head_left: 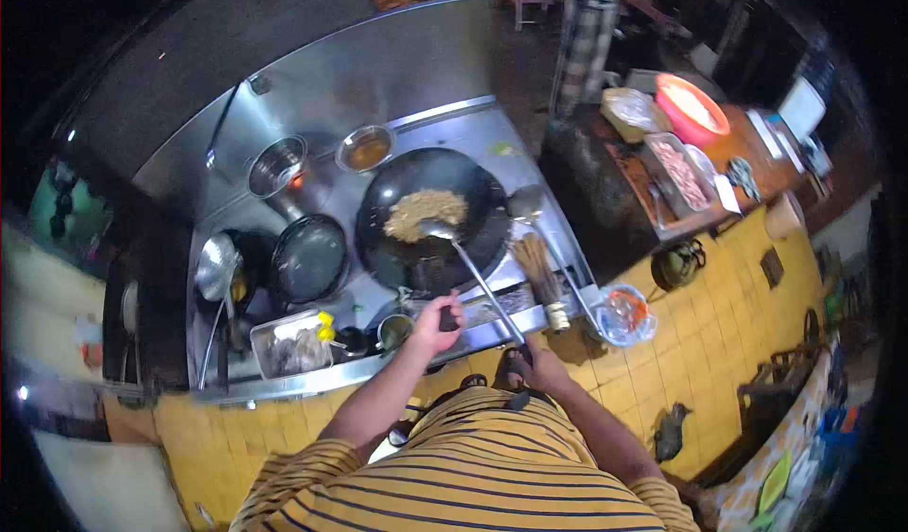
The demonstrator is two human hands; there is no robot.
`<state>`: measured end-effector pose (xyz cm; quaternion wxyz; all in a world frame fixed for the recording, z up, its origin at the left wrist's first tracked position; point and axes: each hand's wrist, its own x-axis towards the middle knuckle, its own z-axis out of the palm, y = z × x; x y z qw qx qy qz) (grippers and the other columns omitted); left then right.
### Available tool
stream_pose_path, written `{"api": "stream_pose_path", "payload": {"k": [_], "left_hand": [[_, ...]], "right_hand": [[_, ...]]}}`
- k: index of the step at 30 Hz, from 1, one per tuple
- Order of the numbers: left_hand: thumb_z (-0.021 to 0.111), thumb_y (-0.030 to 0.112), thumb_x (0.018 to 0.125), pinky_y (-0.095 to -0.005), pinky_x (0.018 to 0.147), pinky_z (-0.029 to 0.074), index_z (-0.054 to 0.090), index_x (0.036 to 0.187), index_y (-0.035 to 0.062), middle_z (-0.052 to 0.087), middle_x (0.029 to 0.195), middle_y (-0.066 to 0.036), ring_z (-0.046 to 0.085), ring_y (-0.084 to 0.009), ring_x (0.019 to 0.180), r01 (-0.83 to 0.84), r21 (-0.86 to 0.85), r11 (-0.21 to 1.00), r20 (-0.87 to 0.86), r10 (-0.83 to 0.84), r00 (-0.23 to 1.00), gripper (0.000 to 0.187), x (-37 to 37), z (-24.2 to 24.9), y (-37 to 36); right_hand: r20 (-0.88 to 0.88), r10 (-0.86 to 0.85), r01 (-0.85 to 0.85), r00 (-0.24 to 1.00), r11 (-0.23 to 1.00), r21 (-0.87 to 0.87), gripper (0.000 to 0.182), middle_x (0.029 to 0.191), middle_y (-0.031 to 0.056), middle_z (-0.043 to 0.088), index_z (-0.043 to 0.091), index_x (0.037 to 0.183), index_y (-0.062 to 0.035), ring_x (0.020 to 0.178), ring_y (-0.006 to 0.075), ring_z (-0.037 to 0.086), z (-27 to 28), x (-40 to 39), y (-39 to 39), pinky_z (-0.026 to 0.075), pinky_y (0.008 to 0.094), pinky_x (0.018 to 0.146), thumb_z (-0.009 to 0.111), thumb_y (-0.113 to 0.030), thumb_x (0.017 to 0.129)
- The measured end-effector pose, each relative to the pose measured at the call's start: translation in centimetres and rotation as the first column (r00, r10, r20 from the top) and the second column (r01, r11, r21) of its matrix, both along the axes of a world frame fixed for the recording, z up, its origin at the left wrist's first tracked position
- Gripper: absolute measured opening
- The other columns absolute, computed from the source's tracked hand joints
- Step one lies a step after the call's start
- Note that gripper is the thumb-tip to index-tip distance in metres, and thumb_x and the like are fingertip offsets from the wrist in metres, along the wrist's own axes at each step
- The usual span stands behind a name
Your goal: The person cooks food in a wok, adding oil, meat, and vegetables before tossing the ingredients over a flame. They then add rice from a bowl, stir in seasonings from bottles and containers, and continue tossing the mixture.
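Note:
A large black wok point(374, 248) sits on the steel stove, with a heap of brown minced-looking food point(426, 212) in it. My right hand point(545, 369) is wrapped round the long handle of a ladle point(440, 229), whose bowl rests in the food. Close to the wok's near rim, my left hand point(437, 326) is closed on a dark stub that looks like the wok's handle. A second long-handled ladle point(526, 201) and a bamboo brush point(536, 262) lie right of the wok.
Left are a black pan point(309, 260), a strainer point(218, 265), a steel pot point(276, 168) and a metal tray point(291, 345). A bowl of brown liquid point(365, 149) stands behind. Right are a lined bucket point(624, 316) and a wooden table point(747, 174) with a meat tray point(679, 174).

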<state>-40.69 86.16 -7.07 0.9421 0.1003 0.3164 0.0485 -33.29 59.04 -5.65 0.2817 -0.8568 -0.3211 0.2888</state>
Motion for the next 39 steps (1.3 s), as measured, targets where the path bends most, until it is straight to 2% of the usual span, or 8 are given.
{"api": "stream_pose_path", "payload": {"k": [5,20,23,26,28,30,33,39], "left_hand": [[0.06,0.011,0.084,-0.0279,0.056,0.047,0.057,0.105,0.0082,0.054,0.076,-0.001,0.053,-0.0126,0.065,0.043,0.01,0.999,0.029,-0.043,0.999,0.022,-0.3,-0.2,0.5],[0.058,0.018,0.087,-0.0315,0.07,0.055,0.063,0.094,0.0009,0.067,0.088,-0.01,0.065,-0.021,0.079,0.008,-0.021,1.0,-0.006,-0.008,1.0,0.019,0.6,0.6,1.4],[0.058,0.023,0.088,-0.0325,0.069,0.055,0.065,0.089,0.0044,0.068,0.087,-0.008,0.066,-0.0198,0.079,0.088,0.046,0.995,0.056,-0.09,0.994,0.019,0.4,-0.2,1.1],[0.059,0.023,0.087,-0.0331,0.067,0.055,0.065,0.084,0.0068,0.069,0.083,-0.007,0.066,-0.0191,0.074,0.095,0.06,0.994,-0.001,-0.095,0.995,0.018,0.7,-1.2,0.9],[0.058,0.024,0.087,-0.0318,0.065,0.055,0.065,0.085,0.0062,0.068,0.082,-0.006,0.065,-0.0184,0.073,0.07,0.107,0.992,-0.074,-0.063,0.995,0.019,1.0,-1.2,0.7],[0.057,0.023,0.088,-0.0302,0.065,0.055,0.063,0.087,0.0037,0.066,0.082,-0.007,0.064,-0.0179,0.073,0.026,0.113,0.993,-0.115,-0.013,0.993,0.021,0.0,1.3,-0.8],[0.059,0.019,0.088,-0.032,0.066,0.056,0.06,0.085,0.0004,0.063,0.077,-0.009,0.062,-0.0194,0.072,-0.196,0.028,0.98,-0.113,0.198,0.974,0.018,-0.1,4.1,-5.3],[0.06,0.018,0.088,-0.032,0.064,0.056,0.06,0.085,0.0003,0.063,0.076,-0.009,0.062,-0.0193,0.071,0.264,0.02,0.964,-0.172,-0.256,0.951,0.018,7.3,-2.3,-18.7]], "right_hand": [[0.023,0.028,-0.028,0.999,1.0,-0.014,0.072,0.088,0.0312,0.062,0.023,0.145,-0.0134,0.082,0.0479,0.062,-0.8,-1.1,-0.1,0.049,0.0542,0.073,0.059,-0.019,0.083],[-0.032,-0.029,0.026,0.999,0.996,-0.086,0.039,0.096,0.0255,0.063,0.044,0.126,-0.0098,0.088,0.0422,0.063,3.6,-0.6,1.6,0.05,0.0522,0.075,0.049,-0.019,0.088],[-0.101,-0.052,0.048,0.993,0.998,-0.042,0.053,0.097,0.0249,0.065,0.042,0.135,-0.0122,0.085,0.041,0.064,5.1,0.6,4.6,0.051,0.0496,0.075,0.049,-0.019,0.083],[0.022,-0.095,0.082,0.995,0.936,0.341,0.031,0.09,0.0216,0.065,0.056,0.112,-0.0072,0.078,0.0366,0.066,-0.6,2.7,9.7,0.053,0.0456,0.069,0.055,-0.019,0.084],[-0.505,-0.144,0.281,0.851,0.937,0.207,0.025,0.073,0.0186,0.061,0.058,0.099,-0.0031,0.062,0.0279,0.065,4.7,4.1,10.3,0.053,0.0408,0.055,0.058,-0.022,0.083],[-0.367,-0.048,0.18,0.929,0.925,0.335,0.025,0.072,0.0181,0.062,0.06,0.098,-0.0028,0.064,0.0278,0.065,-3.3,6.2,12.5,0.053,0.0408,0.057,0.059,-0.022,0.082],[0.133,0.155,-0.198,0.979,0.876,0.439,0.034,0.078,0.0143,0.067,0.059,0.11,-0.0063,0.067,0.0281,0.063,-5.1,7.3,4.8,0.051,0.0433,0.063,0.059,-0.025,0.081],[-0.361,0.177,-0.091,0.916,0.966,0.243,0.028,0.089,0.0052,0.07,0.067,0.101,-0.0011,0.076,0.0173,0.059,-7.3,3.4,-26.9,0.049,0.0376,0.071,0.064,-0.024,0.084]]}}
